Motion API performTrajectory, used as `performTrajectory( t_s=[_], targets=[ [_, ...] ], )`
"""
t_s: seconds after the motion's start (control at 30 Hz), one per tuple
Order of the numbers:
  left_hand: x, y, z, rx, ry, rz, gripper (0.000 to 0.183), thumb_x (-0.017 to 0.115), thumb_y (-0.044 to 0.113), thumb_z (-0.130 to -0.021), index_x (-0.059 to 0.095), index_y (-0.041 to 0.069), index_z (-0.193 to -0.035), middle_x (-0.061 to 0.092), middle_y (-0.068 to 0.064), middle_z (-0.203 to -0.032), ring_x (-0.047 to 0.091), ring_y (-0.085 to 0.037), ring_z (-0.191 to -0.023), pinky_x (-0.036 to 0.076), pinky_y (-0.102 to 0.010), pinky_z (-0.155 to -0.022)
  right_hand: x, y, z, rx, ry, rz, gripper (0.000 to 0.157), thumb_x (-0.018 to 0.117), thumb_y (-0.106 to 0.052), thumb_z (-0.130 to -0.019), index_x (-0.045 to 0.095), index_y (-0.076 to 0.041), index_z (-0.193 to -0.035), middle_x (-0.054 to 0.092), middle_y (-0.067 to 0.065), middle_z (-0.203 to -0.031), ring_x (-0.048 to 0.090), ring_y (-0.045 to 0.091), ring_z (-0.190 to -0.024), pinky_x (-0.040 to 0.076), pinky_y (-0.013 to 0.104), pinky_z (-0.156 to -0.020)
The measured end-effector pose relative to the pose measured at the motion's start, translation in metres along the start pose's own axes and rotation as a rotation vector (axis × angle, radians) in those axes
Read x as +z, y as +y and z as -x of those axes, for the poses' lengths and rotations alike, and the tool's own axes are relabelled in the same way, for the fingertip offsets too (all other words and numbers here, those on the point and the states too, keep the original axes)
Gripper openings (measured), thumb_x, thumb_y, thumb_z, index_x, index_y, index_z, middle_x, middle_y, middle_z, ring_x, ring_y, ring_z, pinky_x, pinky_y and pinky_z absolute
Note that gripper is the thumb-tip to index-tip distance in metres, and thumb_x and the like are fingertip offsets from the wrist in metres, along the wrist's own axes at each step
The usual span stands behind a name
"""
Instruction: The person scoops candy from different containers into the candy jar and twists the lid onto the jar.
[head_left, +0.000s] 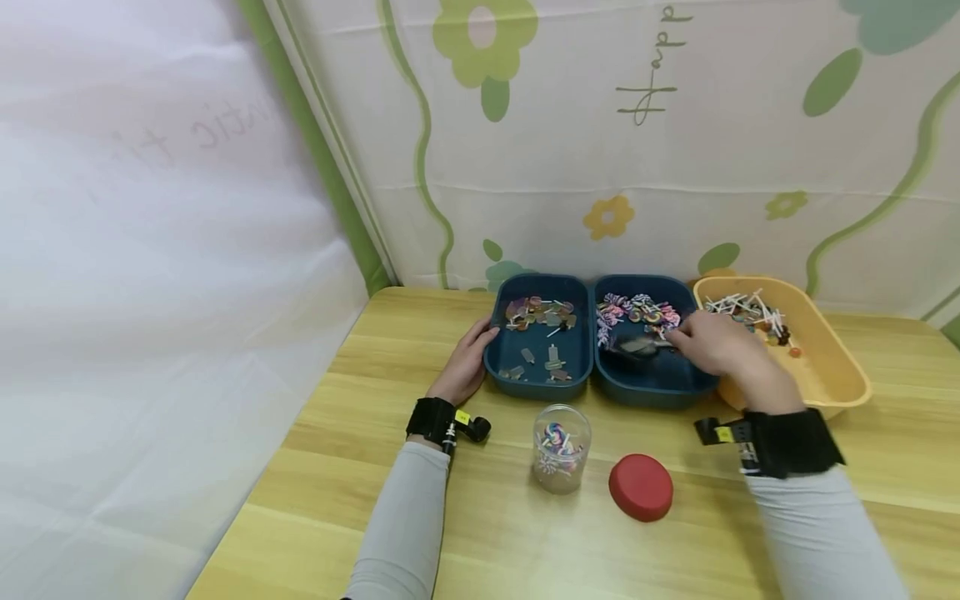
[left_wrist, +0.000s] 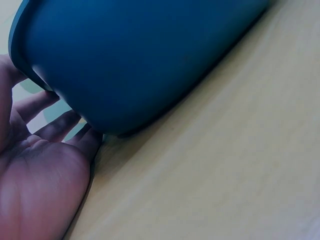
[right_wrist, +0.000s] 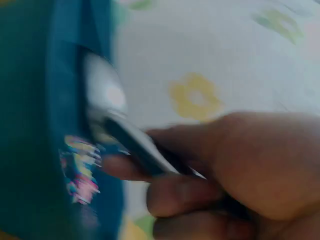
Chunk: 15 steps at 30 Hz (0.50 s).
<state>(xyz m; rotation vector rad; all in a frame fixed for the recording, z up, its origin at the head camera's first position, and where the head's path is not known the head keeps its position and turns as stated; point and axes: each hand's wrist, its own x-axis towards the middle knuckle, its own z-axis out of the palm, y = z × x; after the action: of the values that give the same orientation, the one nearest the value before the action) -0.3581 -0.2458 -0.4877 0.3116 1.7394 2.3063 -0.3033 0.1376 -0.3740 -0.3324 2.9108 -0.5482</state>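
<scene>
My right hand [head_left: 716, 342] grips the handle of a metal spoon [head_left: 637, 345] over the middle blue bin [head_left: 656, 396]. In the right wrist view the spoon [right_wrist: 106, 90] is blurred, its bowl beyond my fingertips. Small swirl lollipop charms [head_left: 641, 308] are heaped at that bin's far side. My left hand [head_left: 463, 367] rests against the outer left side of the left blue bin [head_left: 536, 387]. In the left wrist view, the fingers of my left hand [left_wrist: 42, 170] reach along the bin's outer wall [left_wrist: 125, 60], partly hidden behind it.
In front of the bins stands a clear jar [head_left: 561, 450] partly filled with swirl charms. A red lid [head_left: 641, 487] lies to its right. The yellow bin [head_left: 832, 367] at right holds white-stick lollipop charms [head_left: 750, 312]. Popsicle-shaped charms [head_left: 553, 358] lie in the left bin. A printed curtain [head_left: 525, 167] hangs behind.
</scene>
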Motion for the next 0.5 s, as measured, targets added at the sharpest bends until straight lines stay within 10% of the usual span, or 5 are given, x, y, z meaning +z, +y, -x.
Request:
performTrajectory(
  t_s=[0.2,0.5],
  targets=[
    [0.002,0.001,-0.002,0.008,-0.013,0.001,0.052,0.040,0.022,-0.113,0.028,0.010,-0.163,0.025,-0.011,-0.167,0.029,-0.026,-0.152,0.028,-0.044,-0.122,0.021,-0.009,-0.014,0.171,0.072,0.003,0.046,0.036,-0.032,-0.110,0.059,-0.006,-0.079,0.049,0.011,-0.072,0.055,0.030,-0.070,0.042,0.040,-0.061],
    [0.000,0.000,0.000,0.008,-0.001,-0.008,0.052,0.042,0.023,-0.113,0.029,0.010,-0.162,0.028,-0.010,-0.166,0.031,-0.025,-0.151,0.028,-0.044,-0.122,0.026,-0.002,-0.020,0.093,0.123,0.011,0.047,0.039,-0.030,-0.110,0.058,-0.009,-0.073,0.047,0.008,-0.067,0.052,0.027,-0.065,0.037,0.038,-0.058]
  ],
)
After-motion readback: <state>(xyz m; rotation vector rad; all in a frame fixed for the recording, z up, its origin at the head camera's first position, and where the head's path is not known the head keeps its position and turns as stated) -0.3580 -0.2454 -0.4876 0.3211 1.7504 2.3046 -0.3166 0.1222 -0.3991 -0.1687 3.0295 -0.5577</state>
